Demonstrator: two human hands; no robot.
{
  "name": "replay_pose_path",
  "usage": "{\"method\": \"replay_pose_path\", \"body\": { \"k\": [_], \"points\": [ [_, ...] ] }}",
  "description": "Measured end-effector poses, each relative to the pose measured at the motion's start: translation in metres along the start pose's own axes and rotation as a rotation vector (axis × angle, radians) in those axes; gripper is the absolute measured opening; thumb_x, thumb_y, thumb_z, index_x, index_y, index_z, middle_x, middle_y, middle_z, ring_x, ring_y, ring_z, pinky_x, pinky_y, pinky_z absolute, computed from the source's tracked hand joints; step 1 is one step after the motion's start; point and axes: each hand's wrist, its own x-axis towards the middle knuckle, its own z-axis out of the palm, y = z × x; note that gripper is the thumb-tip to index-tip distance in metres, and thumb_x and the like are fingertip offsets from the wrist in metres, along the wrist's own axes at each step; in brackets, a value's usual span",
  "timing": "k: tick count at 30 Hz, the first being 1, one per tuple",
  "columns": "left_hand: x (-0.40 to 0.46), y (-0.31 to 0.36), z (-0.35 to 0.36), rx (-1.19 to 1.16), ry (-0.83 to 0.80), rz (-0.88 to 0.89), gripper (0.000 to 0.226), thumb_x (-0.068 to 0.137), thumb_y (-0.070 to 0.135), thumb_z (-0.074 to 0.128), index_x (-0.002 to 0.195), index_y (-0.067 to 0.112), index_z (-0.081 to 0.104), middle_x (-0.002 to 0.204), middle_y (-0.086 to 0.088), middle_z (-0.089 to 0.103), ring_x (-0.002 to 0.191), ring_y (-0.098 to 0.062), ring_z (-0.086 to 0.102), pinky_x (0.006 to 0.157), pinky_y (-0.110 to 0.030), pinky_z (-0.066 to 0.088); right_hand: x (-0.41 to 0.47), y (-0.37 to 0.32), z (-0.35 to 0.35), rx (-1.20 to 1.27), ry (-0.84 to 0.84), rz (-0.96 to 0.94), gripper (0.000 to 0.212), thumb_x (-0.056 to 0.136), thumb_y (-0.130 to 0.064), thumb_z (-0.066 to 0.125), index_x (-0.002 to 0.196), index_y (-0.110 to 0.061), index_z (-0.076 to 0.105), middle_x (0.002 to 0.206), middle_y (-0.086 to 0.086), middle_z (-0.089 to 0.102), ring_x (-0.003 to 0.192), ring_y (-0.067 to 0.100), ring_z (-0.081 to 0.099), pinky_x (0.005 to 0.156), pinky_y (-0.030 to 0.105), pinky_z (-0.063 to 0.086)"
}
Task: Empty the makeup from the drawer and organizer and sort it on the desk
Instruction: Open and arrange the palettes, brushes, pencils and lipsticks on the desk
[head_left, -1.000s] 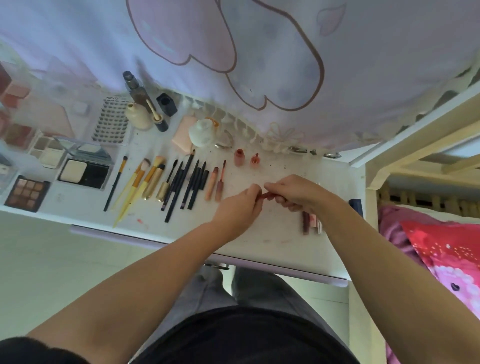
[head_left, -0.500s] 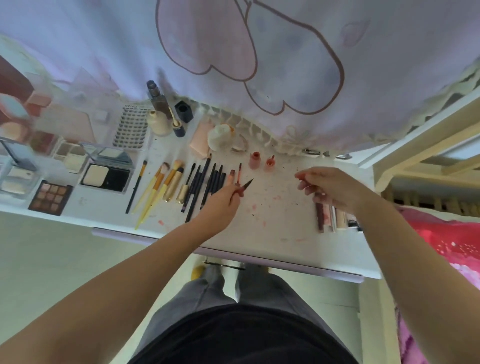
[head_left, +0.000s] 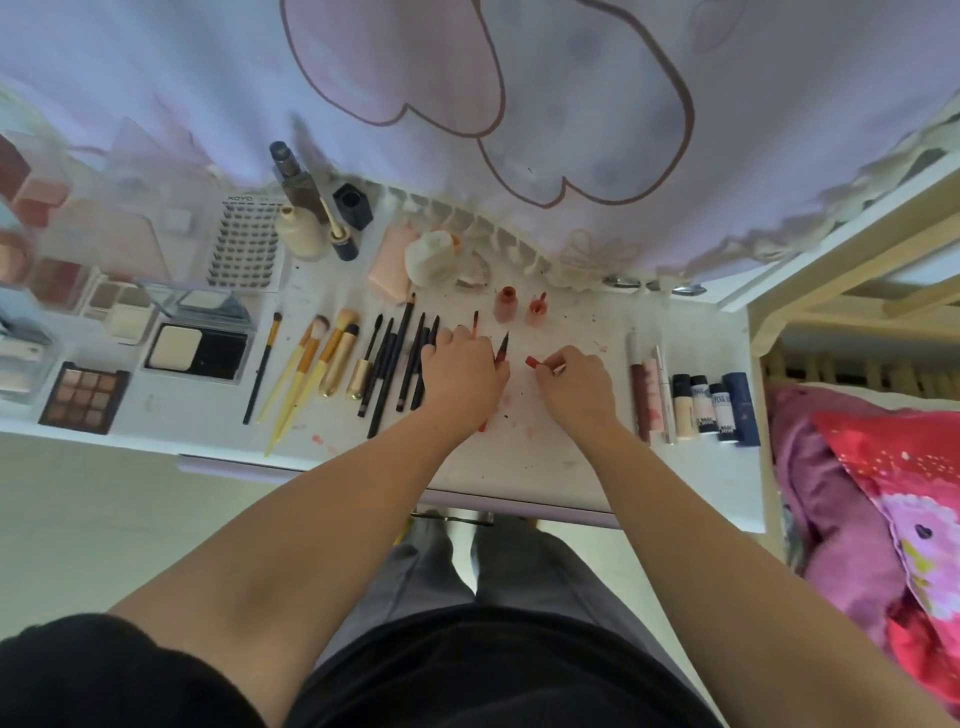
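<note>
1. The left hand grips a thin red lip pencil near the middle of the surface; the dark tip points toward the back edge, and the hand covers most of the shaft.
2. The right hand pinches a small red cap between its fingertips, just beside the pencil and apart from it; curled fingers hide the rest of the cap.
3. Left of the hands a row of dark pencils and gold-handled brushes lies side by side; the left hand covers the row's last pieces.
4. Near the right edge lie lip gloss tubes and small bottles; their labels are too small to read.
5. Toward the front left corner sits an eyeshadow palette, with an open powder compact beside it; items at the left edge are blurred and cut off.
6. A hanging patterned curtain covers the back edge.
</note>
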Motion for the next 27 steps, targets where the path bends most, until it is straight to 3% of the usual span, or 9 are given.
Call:
{"method": "replay_pose_path", "body": {
  "k": [6, 12, 16, 20, 24, 27],
  "points": [
    [0.006, -0.007, 0.005, 0.129, 0.029, 0.055, 0.042, 0.096, 0.043, 0.039, 0.118, 0.012, 0.056, 0.122, -0.009, 0.050, 0.117, -0.027, 0.041, 0.095, -0.038, 0.033, -0.003, -0.010, 0.018, -0.139, -0.030, -0.022, 0.026, 0.095, -0.033, 0.046, 0.106, -0.009, 0.049, 0.098, 0.009, 0.062, 0.092, 0.029, 0.059, 0.069, 0.034, 0.043],
    [0.008, -0.013, 0.004, 0.135, 0.038, 0.073, 0.040, 0.097, 0.041, 0.038, 0.119, 0.012, 0.056, 0.124, -0.009, 0.051, 0.120, -0.027, 0.041, 0.097, -0.038, 0.033, -0.004, -0.028, 0.027, -0.309, -0.060, -0.073, 0.037, 0.097, -0.044, 0.039, 0.106, -0.010, 0.051, 0.101, 0.009, 0.064, 0.093, 0.029, 0.060, 0.078, 0.039, 0.049],
    [0.005, -0.016, 0.001, 0.108, 0.097, 0.094, 0.037, 0.098, 0.037, 0.036, 0.114, 0.011, 0.058, 0.118, -0.008, 0.055, 0.115, -0.027, 0.044, 0.093, -0.037, 0.034, -0.002, -0.025, 0.014, -0.238, -0.091, -0.052, 0.038, 0.095, -0.047, 0.042, 0.106, -0.012, 0.052, 0.102, 0.007, 0.064, 0.094, 0.027, 0.060, 0.080, 0.037, 0.049],
    [-0.010, 0.010, -0.001, 0.031, 0.153, 0.199, 0.034, 0.098, 0.033, 0.035, 0.108, 0.011, 0.060, 0.108, -0.005, 0.058, 0.107, -0.025, 0.047, 0.091, -0.035, 0.032, 0.010, -0.004, -0.039, -0.135, 0.014, -0.060, 0.026, 0.096, -0.035, 0.045, 0.104, -0.013, 0.055, 0.099, 0.004, 0.063, 0.085, 0.021, 0.054, 0.072, 0.029, 0.039],
    [-0.027, 0.066, 0.015, -0.092, 0.046, 0.338, 0.031, 0.098, 0.033, 0.035, 0.110, 0.012, 0.055, 0.110, -0.006, 0.058, 0.104, -0.025, 0.049, 0.086, -0.036, 0.034, 0.038, 0.028, -0.092, -0.267, 0.046, -0.022, 0.022, 0.096, -0.021, 0.042, 0.105, -0.006, 0.054, 0.099, 0.011, 0.061, 0.095, 0.030, 0.056, 0.075, 0.030, 0.040],
    [-0.024, 0.105, 0.028, -0.090, -0.058, 0.348, 0.033, 0.099, 0.035, 0.032, 0.116, 0.012, 0.049, 0.115, -0.006, 0.056, 0.106, -0.025, 0.049, 0.087, -0.036, 0.036, 0.061, 0.039, -0.099, -0.463, -0.036, -0.043, 0.033, 0.097, -0.031, 0.040, 0.114, -0.005, 0.054, 0.111, 0.014, 0.061, 0.105, 0.033, 0.056, 0.082, 0.036, 0.044]
  ]
}}
